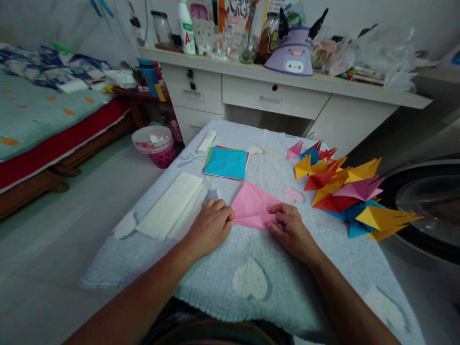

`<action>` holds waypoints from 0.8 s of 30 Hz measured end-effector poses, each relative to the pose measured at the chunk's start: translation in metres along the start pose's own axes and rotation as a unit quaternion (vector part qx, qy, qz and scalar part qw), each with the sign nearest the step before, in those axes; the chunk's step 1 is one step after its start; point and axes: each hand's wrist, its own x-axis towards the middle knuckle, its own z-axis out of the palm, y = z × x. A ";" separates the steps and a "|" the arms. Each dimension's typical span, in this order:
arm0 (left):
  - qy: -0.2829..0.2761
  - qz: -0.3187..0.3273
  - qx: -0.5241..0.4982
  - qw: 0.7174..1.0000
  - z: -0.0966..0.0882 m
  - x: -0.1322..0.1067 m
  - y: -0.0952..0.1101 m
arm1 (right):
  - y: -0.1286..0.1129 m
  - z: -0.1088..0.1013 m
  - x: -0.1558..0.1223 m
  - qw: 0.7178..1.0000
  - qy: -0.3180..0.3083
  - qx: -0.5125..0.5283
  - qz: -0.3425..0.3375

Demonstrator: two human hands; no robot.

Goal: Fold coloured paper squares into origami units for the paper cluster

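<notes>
A sheet of pink origami paper (pixel 251 203) lies on the cloth-covered table in front of me, with creases across it. My left hand (pixel 214 221) is closed, its fingertips pinching the paper's left corner. At the right edge, my right hand (pixel 292 229) has its curled fingers and thumb on the paper, the fingertips a little apart. Just beyond sits a stack of square origami paper (pixel 227 163), a blue sheet on top. Folded paper cranes (pixel 336 184) in yellow, red, blue and pink are gathered on the right.
Left of my hand lies a pale folded paper packet (pixel 171 206). A small white box (pixel 207 142) is near the paper stack. A pink waste bin (pixel 155 143) stands on the floor at left. Behind the table is a white desk (pixel 247 86) with jars and bags.
</notes>
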 end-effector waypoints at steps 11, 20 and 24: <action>0.004 -0.037 0.055 0.998 0.003 -0.006 0.003 | 0.001 0.004 0.002 0.999 0.022 -0.016 0.018; 0.015 -0.057 0.068 0.996 0.007 -0.005 0.005 | 0.002 0.010 0.005 0.997 0.055 -0.042 0.035; 0.025 -0.061 0.063 0.996 0.008 -0.004 0.005 | 0.004 0.012 0.005 0.996 0.066 -0.050 0.040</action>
